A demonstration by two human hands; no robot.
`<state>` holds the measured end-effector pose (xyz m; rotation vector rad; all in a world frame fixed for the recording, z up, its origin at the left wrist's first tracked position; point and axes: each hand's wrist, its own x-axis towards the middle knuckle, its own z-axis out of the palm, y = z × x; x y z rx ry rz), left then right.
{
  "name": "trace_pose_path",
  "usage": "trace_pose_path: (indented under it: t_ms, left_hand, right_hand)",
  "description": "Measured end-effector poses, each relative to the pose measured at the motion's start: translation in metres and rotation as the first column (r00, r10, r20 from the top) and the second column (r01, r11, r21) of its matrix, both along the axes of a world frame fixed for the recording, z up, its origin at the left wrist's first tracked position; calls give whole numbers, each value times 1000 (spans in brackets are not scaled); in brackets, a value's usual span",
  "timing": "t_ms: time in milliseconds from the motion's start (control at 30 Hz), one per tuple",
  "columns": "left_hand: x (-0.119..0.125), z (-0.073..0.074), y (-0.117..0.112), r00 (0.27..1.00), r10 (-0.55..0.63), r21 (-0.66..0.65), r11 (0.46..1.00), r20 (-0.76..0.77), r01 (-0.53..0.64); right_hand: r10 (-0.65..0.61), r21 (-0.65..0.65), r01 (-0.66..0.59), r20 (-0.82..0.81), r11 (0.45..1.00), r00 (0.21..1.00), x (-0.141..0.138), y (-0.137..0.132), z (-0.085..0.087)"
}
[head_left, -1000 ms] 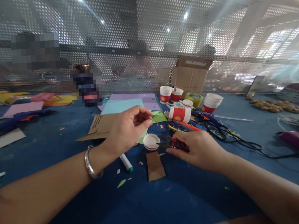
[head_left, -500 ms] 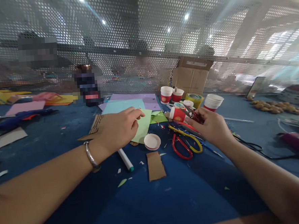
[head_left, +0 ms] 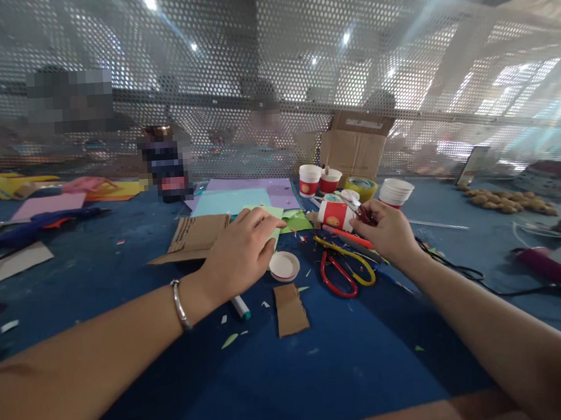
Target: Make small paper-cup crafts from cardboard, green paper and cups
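My left hand (head_left: 245, 250) is over the light green paper (head_left: 275, 211), fingers loosely bent with nothing seen in them. Just right of it lies a shallow white cut-off cup base (head_left: 284, 266). A white marker with a teal end (head_left: 241, 307) is partly under the wrist. My right hand (head_left: 388, 225) is closed on scissors with dark red handles (head_left: 366, 215), mostly hidden by the fingers. Their metal blades point up and left, beside a red-and-white paper cup (head_left: 335, 215) lying on its side. Larger scissors with red and yellow handles (head_left: 338, 276) rest below this hand.
A cardboard piece (head_left: 291, 309) lies in front among paper scraps. Stacked paper cups (head_left: 396, 192), yellow tape (head_left: 361, 187) and a cardboard box (head_left: 353, 148) stand behind. Purple paper (head_left: 279, 188) and corrugated cardboard (head_left: 199, 234) lie at the back. A purple glue gun (head_left: 543, 267) is at right.
My left hand has moved right, nearer the cup base, baring more corrugated cardboard. My right hand has shifted slightly left, and the dark red scissors have tilted upward.
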<state>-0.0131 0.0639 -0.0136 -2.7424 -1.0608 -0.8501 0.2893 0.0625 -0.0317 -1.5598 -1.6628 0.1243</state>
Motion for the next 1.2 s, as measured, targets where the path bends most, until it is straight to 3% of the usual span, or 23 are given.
trace_pose_path:
  t_ms: [133,267,400,567,700,833,933,1067,1200]
  left_hand:
    - [3,-1,-4,977,-67,-53,995,203,79]
    - [8,-6,-8,919,-54,-218,964,391,149]
    - [11,-5,-9,907,-76,-352,906,414,237]
    - [14,0,-9,908,-16,-474,849,419,234]
    - [17,-2,-8,796,153,-622,715,585,320]
    - [22,-1,-5,538,345,-632,535,769,561]
    - [25,4,-4,409,417,-579,476,812,662]
    - [28,6,-6,362,460,-559,425,811,712]
    - [29,4,-9,388,455,-574,406,802,711]
  right_hand:
    - [79,39,-76,-82,996,993,-7,-9,8]
    - [292,10,-295,-178,956,940,-24,-25,17]
    - [401,-37,-409,-143,912,905,-40,-37,25]
    - [421,-19,-430,-169,903,891,-44,-39,24]
    - [347,17,-354,-251,935,904,-40,-38,22]
    - [325,-9,-345,-316,938,891,-42,-42,24]
    - [357,-72,-398,-315,915,879,-47,-45,24]
    - [401,-191,-470,-311,862,862,-52,-49,22]
    - [422,-259,-533,-379,806,823,-56,-52,23]
